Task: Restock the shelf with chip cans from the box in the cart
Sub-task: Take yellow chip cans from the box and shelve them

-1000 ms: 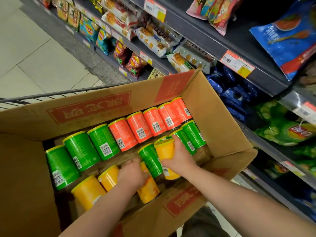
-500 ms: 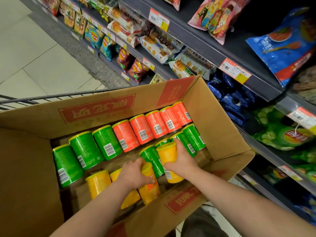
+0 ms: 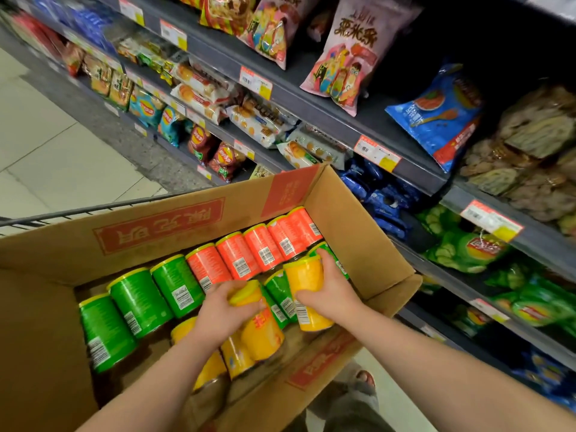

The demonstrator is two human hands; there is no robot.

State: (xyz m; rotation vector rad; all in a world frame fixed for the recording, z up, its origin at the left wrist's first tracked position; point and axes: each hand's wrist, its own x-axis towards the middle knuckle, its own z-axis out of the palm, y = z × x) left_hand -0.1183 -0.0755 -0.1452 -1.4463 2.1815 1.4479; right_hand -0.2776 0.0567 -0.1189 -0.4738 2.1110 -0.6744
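Both hands are down in the box (image 3: 156, 226), which sits in the cart (image 3: 93, 210), and each is on a can, so the step looks like lifting two cans out to carry to the shelf (image 3: 405, 169).

To do it well, I'd say each can should come straight up along its own length, clear of its neighbours. The green cans (image 3: 140, 300) and orange cans (image 3: 261, 254) lie packed side by side and a sideways drag could roll them. The grip ought to sit on the body, not the lid, since a lid could pop loose. The box's near flap sticks up and the cans should pass over it, not through it. Which gap on the shelf takes them I cannot tell; only bags (image 3: 346, 48) show there.

The right hand (image 3: 330, 294) wraps a yellow can (image 3: 302, 279) from its right side. Its fingers (image 3: 327, 260) curl over the upper end and the thumb crosses the body, clamped firm. The can is tilted, its top raised over the green cans beside it.

The left hand (image 3: 223, 310) grips a second yellow can (image 3: 261, 335) at the lid end, its fingers (image 3: 227, 286) bent round the rim. That can leans among other yellow ones at the near edge of the box.
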